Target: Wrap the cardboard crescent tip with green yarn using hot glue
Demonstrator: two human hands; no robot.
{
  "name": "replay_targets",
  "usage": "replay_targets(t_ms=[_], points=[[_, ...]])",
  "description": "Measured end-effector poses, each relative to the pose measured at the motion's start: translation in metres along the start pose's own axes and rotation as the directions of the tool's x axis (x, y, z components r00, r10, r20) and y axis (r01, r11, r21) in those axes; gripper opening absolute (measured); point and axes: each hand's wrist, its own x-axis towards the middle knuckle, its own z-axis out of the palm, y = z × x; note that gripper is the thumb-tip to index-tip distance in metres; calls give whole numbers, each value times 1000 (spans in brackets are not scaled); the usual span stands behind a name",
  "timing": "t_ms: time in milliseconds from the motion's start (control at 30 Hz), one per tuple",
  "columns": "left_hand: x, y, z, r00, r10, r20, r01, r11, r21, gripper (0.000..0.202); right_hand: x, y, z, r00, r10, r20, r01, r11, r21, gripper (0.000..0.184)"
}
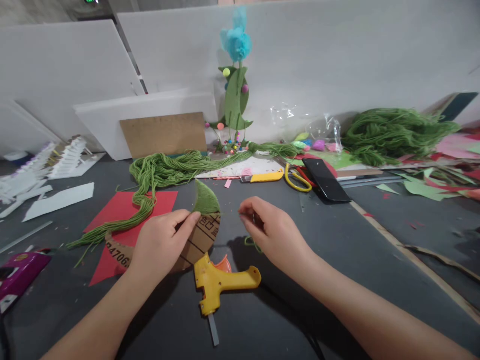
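Note:
My left hand (159, 242) grips a crescent-shaped piece of brown cardboard (200, 237) whose upper tip (205, 200) is wrapped in green yarn. My right hand (268, 227) hovers just to its right with fingers pinched on a thin strand of green yarn (252, 243). A yellow glue gun (219, 282) lies on the dark table right below both hands. A long bundle of green yarn (157, 172) trails across a red paper sheet (123, 210) to the left.
A finished green crescent ornament with a blue tuft (235, 95) stands at the back. A yellow utility knife (264, 176), yellow scissors (296, 179) and a black phone (325, 179) lie behind the hands. A yarn heap (390, 132) sits far right; white foam boards (146, 122) and a purple object (18, 270) left.

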Motion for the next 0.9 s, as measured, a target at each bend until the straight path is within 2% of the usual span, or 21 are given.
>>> replay_targets(t_ms=[67, 100, 133, 167, 200, 233, 267, 333, 467, 567, 667, 733, 800, 900], points=[[3, -3, 0, 1000, -8, -16, 9, 999, 38, 39, 0, 3, -1, 985, -154, -84, 143, 982, -123, 18], [4, -4, 0, 1000, -10, -17, 11, 999, 52, 40, -1, 2, 0, 973, -216, -80, 201, 966, -161, 19], [5, -5, 0, 1000, -11, -18, 13, 998, 61, 40, -2, -1, 0, 965, -262, -23, 254, 951, -174, 18], [6, -6, -1, 1000, -13, -20, 14, 998, 69, 41, -5, -5, 1, 952, -293, 86, 303, 940, -156, 15], [7, -6, -1, 1000, -16, -26, 18, 997, 74, 41, -8, -9, 3, 921, -316, 227, 348, 930, -116, 12], [8, -7, -2, 999, -21, -36, 23, 997, 77, 41, -11, -14, 5, 870, -328, 368, 380, 922, -78, 12], [8, -8, -3, 998, -27, -51, 31, 996, 79, 41, -15, -18, 8, 826, -329, 458, 402, 913, -69, 20], [9, -9, -6, 996, -39, -79, 46, 996, 81, 39, -20, -24, 13, 786, -320, 529, 432, 897, -99, 27], [13, -15, -13, 989, -62, -137, 82, 986, 147, 37, -21, -27, 11, 766, -281, 578, 423, 898, -124, 14], [18, -23, -18, 977, -95, -189, 135, 968, 210, 37, -19, -27, -1, 770, -241, 590, 302, 953, -6, 14], [22, -30, -22, 972, -134, -195, 172, 967, 189, 35, -17, -28, -11, 792, -227, 567, 163, 973, 162, 25], [23, -30, -22, 975, -139, -173, 169, 971, 169, 36, -16, -29, -14, 843, -198, 500, 93, 969, 228, 31], [21, -27, -21, 981, -119, -156, 145, 975, 169, 38, -15, -28, -13, 904, -154, 399, 51, 965, 256, 28], [17, -21, -16, 987, -75, -145, 97, 984, 151, 39, -13, -24, -9, 956, -151, 251, 86, 964, 253, 19]])
